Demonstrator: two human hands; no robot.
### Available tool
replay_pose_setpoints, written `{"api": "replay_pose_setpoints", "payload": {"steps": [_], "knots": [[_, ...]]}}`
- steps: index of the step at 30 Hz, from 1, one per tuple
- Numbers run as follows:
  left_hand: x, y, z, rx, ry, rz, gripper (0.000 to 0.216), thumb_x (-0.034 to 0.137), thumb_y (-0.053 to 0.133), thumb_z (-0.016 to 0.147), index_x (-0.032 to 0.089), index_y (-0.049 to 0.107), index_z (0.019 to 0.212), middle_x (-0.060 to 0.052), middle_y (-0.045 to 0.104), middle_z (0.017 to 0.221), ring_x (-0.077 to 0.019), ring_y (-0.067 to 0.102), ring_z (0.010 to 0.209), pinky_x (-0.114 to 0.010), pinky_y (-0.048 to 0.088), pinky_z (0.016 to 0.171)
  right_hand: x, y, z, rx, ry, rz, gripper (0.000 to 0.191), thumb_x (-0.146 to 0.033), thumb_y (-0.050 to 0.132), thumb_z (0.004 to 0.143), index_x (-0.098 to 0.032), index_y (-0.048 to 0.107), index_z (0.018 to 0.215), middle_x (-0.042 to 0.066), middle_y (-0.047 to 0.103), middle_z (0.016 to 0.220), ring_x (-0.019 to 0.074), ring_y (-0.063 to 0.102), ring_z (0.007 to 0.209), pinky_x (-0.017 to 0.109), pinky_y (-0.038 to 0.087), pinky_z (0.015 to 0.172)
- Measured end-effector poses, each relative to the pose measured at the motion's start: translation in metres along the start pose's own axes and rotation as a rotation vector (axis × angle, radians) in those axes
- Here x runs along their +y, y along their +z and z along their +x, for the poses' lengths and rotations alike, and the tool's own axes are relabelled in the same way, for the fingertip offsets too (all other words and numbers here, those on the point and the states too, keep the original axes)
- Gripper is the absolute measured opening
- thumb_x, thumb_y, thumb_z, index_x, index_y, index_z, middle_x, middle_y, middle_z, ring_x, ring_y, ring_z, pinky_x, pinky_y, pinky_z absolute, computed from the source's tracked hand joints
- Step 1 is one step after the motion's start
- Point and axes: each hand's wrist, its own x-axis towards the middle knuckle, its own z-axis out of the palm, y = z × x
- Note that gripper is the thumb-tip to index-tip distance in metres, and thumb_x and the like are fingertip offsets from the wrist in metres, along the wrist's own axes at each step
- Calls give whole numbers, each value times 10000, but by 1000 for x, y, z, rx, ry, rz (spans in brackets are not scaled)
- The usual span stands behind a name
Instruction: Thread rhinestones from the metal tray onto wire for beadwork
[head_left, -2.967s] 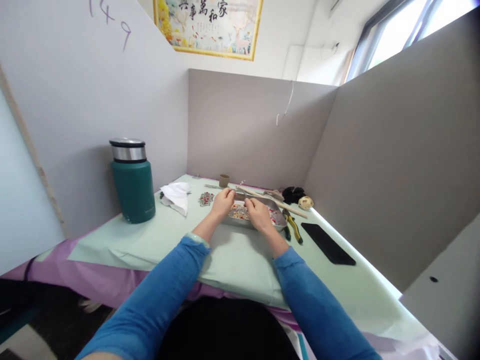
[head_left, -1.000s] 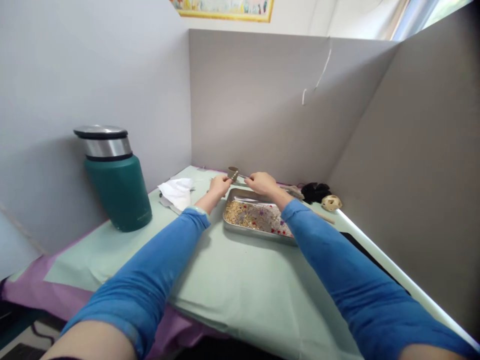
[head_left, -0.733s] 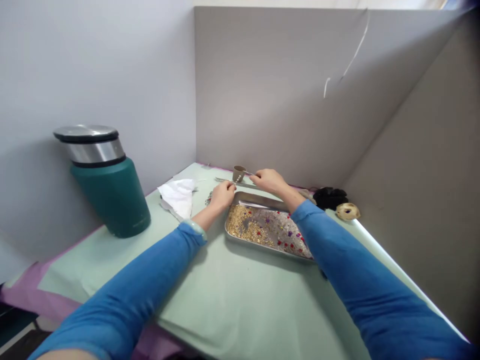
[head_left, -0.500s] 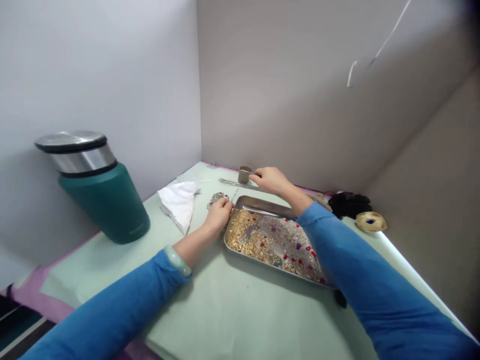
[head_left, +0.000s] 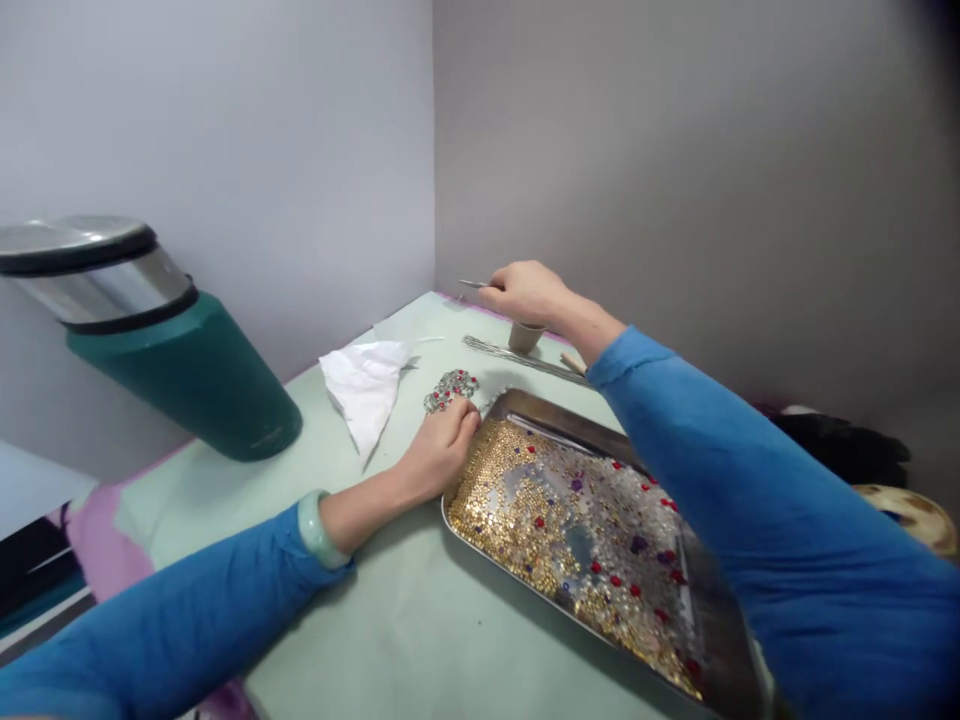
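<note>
My left hand point(head_left: 442, 450) is closed at the left corner of a metal tray point(head_left: 551, 612); whatever its fingers pinch is hidden. Just beyond them lies a beaded wire piece point(head_left: 451, 388) with red and clear beads, and a short strand of clear beads point(head_left: 495, 398) runs beside the tray's corner. Gold, clear, red and purple beads point(head_left: 495, 490) cover the tray's floor. My right hand point(head_left: 529, 290) is raised above a small beige cup point(head_left: 525, 338), closed around a slim metal tool point(head_left: 472, 284) whose pointed tip sticks out leftward. Its exact kind is hidden by the fingers.
A large green bottle point(head_left: 202, 370) with a steel lid stands at the left. Nearby lies a crumpled white tissue point(head_left: 365, 385). Thin metal wires point(head_left: 525, 360) lie behind the tray. Black cloth-like material point(head_left: 840, 445) and a yellowish roll point(head_left: 907, 515) are at the right. Walls enclose the back.
My right hand has lifted from beside the cup, and the slim metal tool now shows in it. My left hand stays at the tray's corner. The view has shifted, with the tray appearing larger.
</note>
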Motion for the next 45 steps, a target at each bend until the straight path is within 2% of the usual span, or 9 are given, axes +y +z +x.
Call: {"api": "replay_pose_setpoints", "payload": {"steps": [7, 13, 19, 22, 25, 29, 34, 38, 45], "knots": [[2, 2, -1, -49, 47, -18, 220, 305, 302, 893, 211, 494, 838, -23, 564, 687, -157, 508, 641, -301, 358, 626, -12, -8, 5, -40, -40, -8, 364, -407, 423, 854, -122, 648, 825, 62, 570, 674, 151, 495, 671, 277, 298, 587], [-1, 6, 14, 151, -128, -200, 209, 265, 351, 865, 201, 516, 755, -25, 599, 701, -159, 539, 685, -287, 381, 647, -14, 1, -28, 13, 40, -22, 342, -397, 420, 841, -154, 656, 795, 59, 620, 701, 158, 512, 655, 276, 321, 574], [-1, 20, 40, 81, -166, -307, 184, 238, 407, 826, 198, 541, 707, -71, 653, 780, -193, 570, 763, -312, 405, 696, 3, -12, -110, 110, 171, -150, 308, -435, 427, 838, -221, 643, 791, 84, 657, 783, 208, 568, 706, 330, 385, 608], [-1, 23, 37, 62, -219, -332, 194, 262, 387, 847, 202, 542, 748, -76, 655, 799, -189, 573, 762, -310, 410, 704, 3, -12, -163, 154, 211, -164, 260, -468, 447, 832, -266, 611, 829, 82, 664, 825, 220, 582, 709, 357, 409, 616], [-1, 19, 25, 65, -155, -346, 204, 304, 365, 873, 215, 530, 792, -53, 644, 780, -166, 569, 739, -290, 407, 698, -7, -10, -182, 188, 295, -118, 235, -480, 445, 840, -299, 595, 824, 72, 668, 855, 202, 590, 687, 353, 411, 604], [-2, 11, 13, 55, -144, -348, 189, 318, 364, 879, 226, 509, 799, -27, 619, 718, -151, 554, 679, -273, 401, 649, -29, -10, -153, 245, 307, -50, 244, -415, 444, 854, -249, 619, 819, 72, 653, 819, 206, 587, 717, 345, 411, 626], [-1, 11, 14, 157, -65, -345, 191, 311, 375, 879, 223, 515, 784, -18, 611, 706, -146, 551, 662, -266, 385, 623, -49, -13, -125, 217, 132, -9, 294, -423, 419, 856, -226, 636, 840, 60, 635, 773, 185, 559, 680, 316, 399, 629], [1, 13, 14, 193, -2, -314, 205, 296, 389, 877, 211, 536, 763, -8, 593, 667, -134, 540, 635, -253, 374, 594, -44, -20, -109, 208, 20, 28, 289, -415, 424, 855, -229, 646, 849, 55, 639, 778, 178, 561, 692, 295, 384, 618], [4, 14, 16, 342, 187, -216, 179, 249, 396, 878, 174, 555, 844, -25, 608, 721, -128, 553, 670, -253, 413, 650, -43, -41, -37, 251, -183, 121, 327, -406, 423, 853, -176, 640, 767, 47, 620, 728, 161, 527, 665, 273, 346, 600]]}}
